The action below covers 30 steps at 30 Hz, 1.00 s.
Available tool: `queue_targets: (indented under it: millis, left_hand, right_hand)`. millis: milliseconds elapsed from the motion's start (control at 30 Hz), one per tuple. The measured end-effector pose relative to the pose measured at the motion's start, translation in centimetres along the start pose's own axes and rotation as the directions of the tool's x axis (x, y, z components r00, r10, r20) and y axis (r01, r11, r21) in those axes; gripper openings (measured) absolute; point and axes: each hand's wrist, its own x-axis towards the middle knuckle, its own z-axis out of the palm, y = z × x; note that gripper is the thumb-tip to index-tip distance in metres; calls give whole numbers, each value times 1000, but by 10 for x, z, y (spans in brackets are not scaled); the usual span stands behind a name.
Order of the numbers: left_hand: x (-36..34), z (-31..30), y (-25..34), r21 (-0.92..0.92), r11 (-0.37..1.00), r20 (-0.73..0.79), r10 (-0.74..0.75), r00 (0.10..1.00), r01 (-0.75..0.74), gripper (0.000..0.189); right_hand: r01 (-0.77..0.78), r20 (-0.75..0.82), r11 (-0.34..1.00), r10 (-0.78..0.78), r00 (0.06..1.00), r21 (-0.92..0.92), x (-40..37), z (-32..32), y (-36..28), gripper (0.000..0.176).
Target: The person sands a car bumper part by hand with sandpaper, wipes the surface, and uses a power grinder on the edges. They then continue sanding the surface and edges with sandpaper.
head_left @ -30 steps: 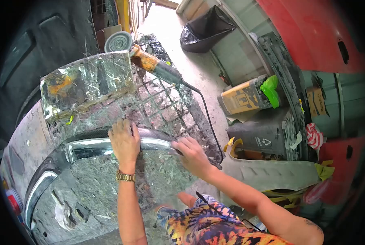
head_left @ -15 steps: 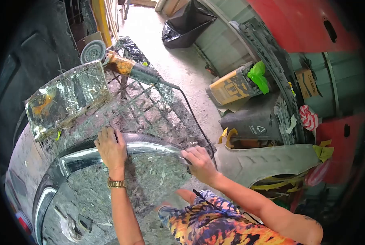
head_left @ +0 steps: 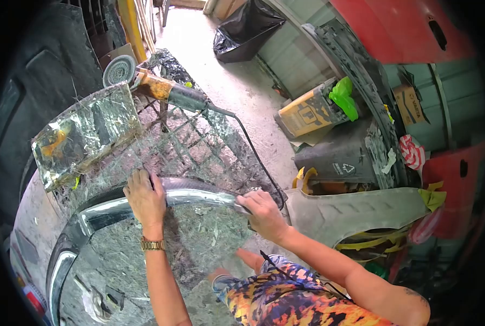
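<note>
A long curved strip [head_left: 109,213], dark and glossy with bright reflections, arcs from the lower left across the front of a dirty mesh-topped stand. My left hand [head_left: 145,201], below a gold-coloured wristwatch, is bent over the strip's upper middle, its fingers over the far edge. At the strip's right end, my right hand [head_left: 264,215] is closed round the tip. Beyond the strip, an angle grinder [head_left: 169,91] with an orange body and a round disc lies on the stand, beside a foil-covered block [head_left: 87,133].
A grey panel [head_left: 356,214] with yellow tape lies at the right. Behind it are a dark bin [head_left: 335,157], a cardboard box [head_left: 307,113] and a green bag [head_left: 343,99]. The grinder's black cable [head_left: 253,149] runs down near my right hand. A black bag [head_left: 248,30] stands farther back.
The view has shifted slightly. Both hands keep nearly the same places on the strip, with no clear change of grip.
</note>
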Motion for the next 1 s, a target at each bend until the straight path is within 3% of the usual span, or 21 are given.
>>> queue_targets:
  millis: [100,133,467,800,900,1000]
  left_hand:
    - [-3,-2,4,6,1000,42,1,999,-1,22]
    - [0,-4,3,10,1000,55,-5,998,5,24]
    - [0,3,-1,1,1000,0,6,1000,-6,23]
    - [-2,-2,3,5,1000,48,-7,999,7,25]
    - [-1,-1,0,38,999,-11,27,1000,-27,25]
    - [-1,2,2,7,1000,46,-22,999,22,25]
  right_hand:
    - [-43,45,998,41,998,40,17,4,-8,42]
    - [-20,-23,997,22,999,74,10,2,-5,41]
    - [-55,7,996,55,998,76,4,0,-1,43]
    - [-100,55,989,94,994,110,14,6,-4,46]
    - [-53,-1,993,53,999,102,-1,-2,0,46]
    - [-49,11,994,49,999,93,14,3,-2,44]
